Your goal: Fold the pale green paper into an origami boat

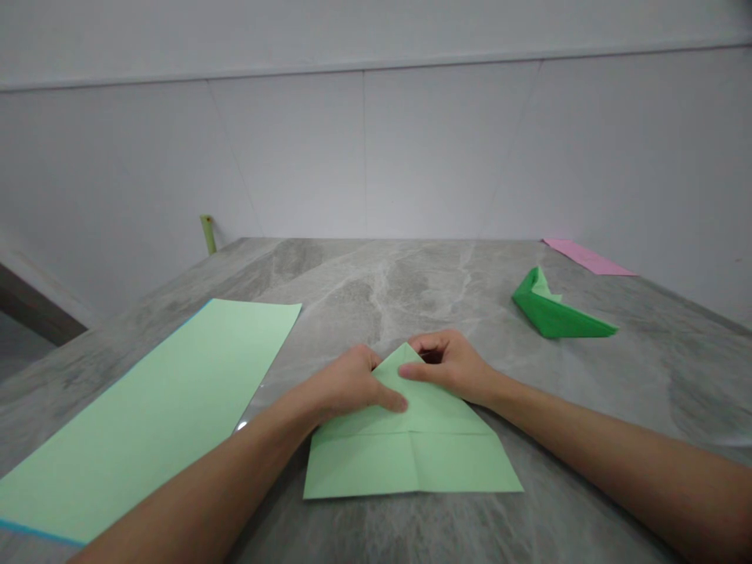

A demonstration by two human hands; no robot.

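Observation:
A light green sheet of paper [411, 454] lies on the grey marble table [376, 282] right in front of me, its far corners folded in to a point and a crease down its middle. My left hand [346, 382] presses on the left folded flap, thumb laid flat on the paper. My right hand [450, 364] sits at the tip of the fold, fingers curled and pinching the paper there. Both hands touch the same sheet.
A stack of flat light green sheets [153, 407] with a blue edge lies to the left. A darker green folded paper boat [555, 312] sits at the right, a pink sheet [587, 257] beyond it. A small green post [207, 233] stands by the white wall.

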